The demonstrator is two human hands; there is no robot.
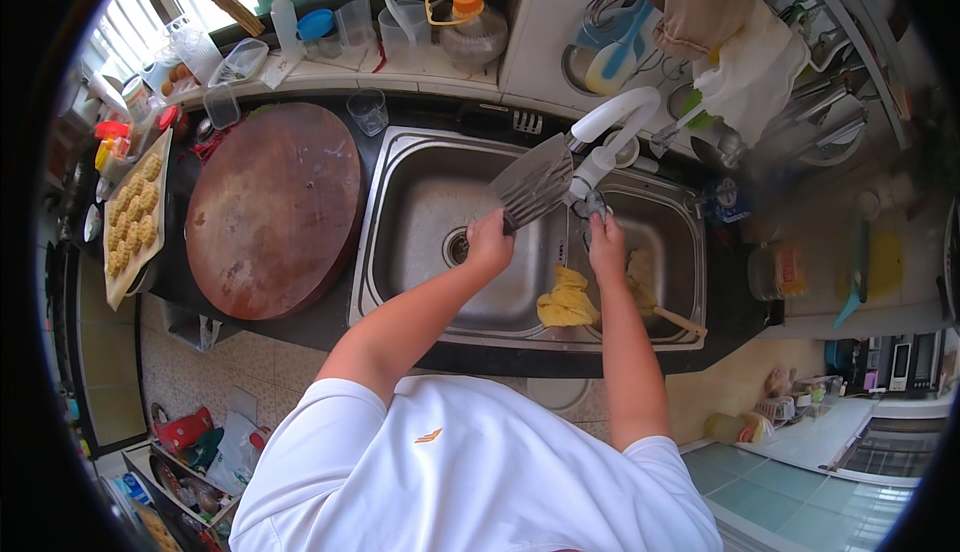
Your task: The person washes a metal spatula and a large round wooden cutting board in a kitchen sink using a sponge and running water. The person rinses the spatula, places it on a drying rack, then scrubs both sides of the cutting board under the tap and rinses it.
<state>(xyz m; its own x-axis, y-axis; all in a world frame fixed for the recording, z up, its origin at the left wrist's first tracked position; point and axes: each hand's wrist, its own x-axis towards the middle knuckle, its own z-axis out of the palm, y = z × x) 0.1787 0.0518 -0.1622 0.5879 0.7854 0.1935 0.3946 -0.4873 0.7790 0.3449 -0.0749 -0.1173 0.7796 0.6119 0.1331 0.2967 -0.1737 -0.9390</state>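
My left hand (491,240) grips the dark handle of a cleaver (536,180), whose broad metal blade is tilted up over the left basin of a double stainless steel sink (469,162). The blade's upper right end is close beside the white faucet (616,116). My right hand (606,240) is at the base of the faucet, with its fingers around a dark grey scrubber-like item (594,207); what it is exactly is hard to tell. A yellow cloth (568,298) hangs over the divider between the basins. In the right basin a wooden-handled tool (679,321) leans on the rim.
A large round wooden chopping board (274,210) lies left of the sink, with a tray of shaped dough pieces (135,214) beyond it. A drinking glass (367,110) stands behind the sink's left corner. Jars and plastic containers (405,26) line the ledge; utensils hang at the upper right.
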